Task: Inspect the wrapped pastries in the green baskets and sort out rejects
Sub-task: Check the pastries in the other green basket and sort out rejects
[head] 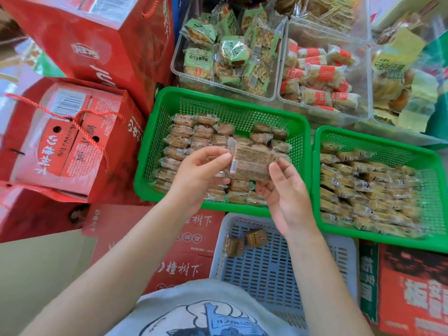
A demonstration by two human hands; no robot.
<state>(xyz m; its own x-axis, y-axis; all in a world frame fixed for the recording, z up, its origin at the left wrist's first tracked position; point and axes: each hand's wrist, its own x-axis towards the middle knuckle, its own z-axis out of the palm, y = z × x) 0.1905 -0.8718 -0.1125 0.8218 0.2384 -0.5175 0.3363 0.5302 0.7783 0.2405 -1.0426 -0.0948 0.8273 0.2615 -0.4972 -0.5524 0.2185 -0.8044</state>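
Pastry (pixel 252 163), wrapped in clear film, brown and layered; held up over the left green basket (pixel 169 103), pinched at both ends. Left hand (pixel 198 175): closed lightly on the left seal edge, thumb on the crimp, no other item held. Right hand (pixel 283 190): fingertips closed on the right end, palm turned up beneath. Wrapper face blurred; seal condition not readable from here.

Left green basket: rows of like pastries, part filled, far corner bare mesh. Right green basket (pixel 378 134): fuller, paler wrapped pieces, touching none of the hands. Grey slatted basket (pixel 278 270), nearer the body, below the hands: two small wrapped pieces (pixel 247 242) in its far left corner, judged the reject lot.

Handling notes for the step in hand, as judgement: hold by the crimped ends only, never squeeze the middle, since layered pastry likely crumbles. Turn slowly to bring both faces and both seals toward the light; check for torn film, open seam, broken or crushed layers. Keep over the basket in case of a slip. Sound piece: back to the green basket rows. Faulty piece: down into the grey slatted basket.
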